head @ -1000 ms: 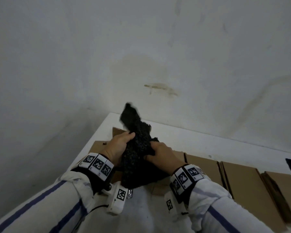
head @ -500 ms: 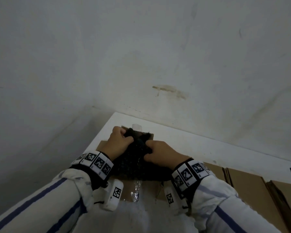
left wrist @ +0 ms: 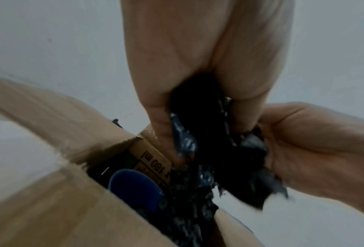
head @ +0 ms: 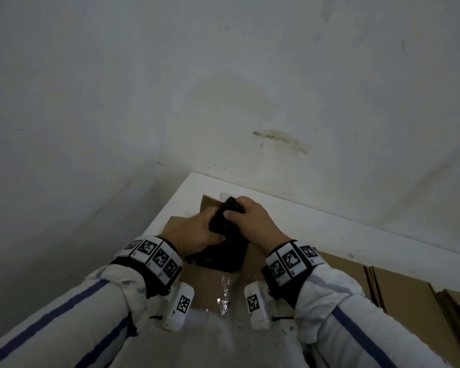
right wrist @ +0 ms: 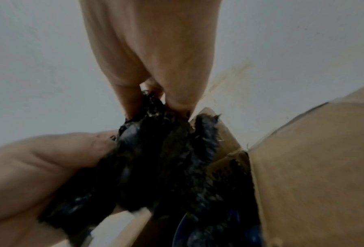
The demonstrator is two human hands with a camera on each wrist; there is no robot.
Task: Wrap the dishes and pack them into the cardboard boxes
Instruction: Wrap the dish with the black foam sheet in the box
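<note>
Both hands grip a crumpled wad of black bubble wrap (head: 225, 221) over an open cardboard box (head: 210, 285) on the white table. My left hand (head: 197, 232) clutches its near side and my right hand (head: 246, 217) pinches its top. In the left wrist view the black wrap (left wrist: 208, 150) trails down into the box (left wrist: 50, 192), where a blue dish (left wrist: 134, 188) lies beside it. The right wrist view shows the black wrap (right wrist: 166, 158) between both hands, and a blue dish rim (right wrist: 183, 230) below it inside the box (right wrist: 314, 167).
Flat cardboard boxes (head: 409, 301) lie in a row to the right on the white table (head: 316, 229). A strip of clear tape (head: 225, 296) runs over the box's near flap. White walls close off the corner behind and left.
The black wrap stood high above the hands a second ago. It has since been pushed down and bunched into the box, with both hands moving forward and closer together.
</note>
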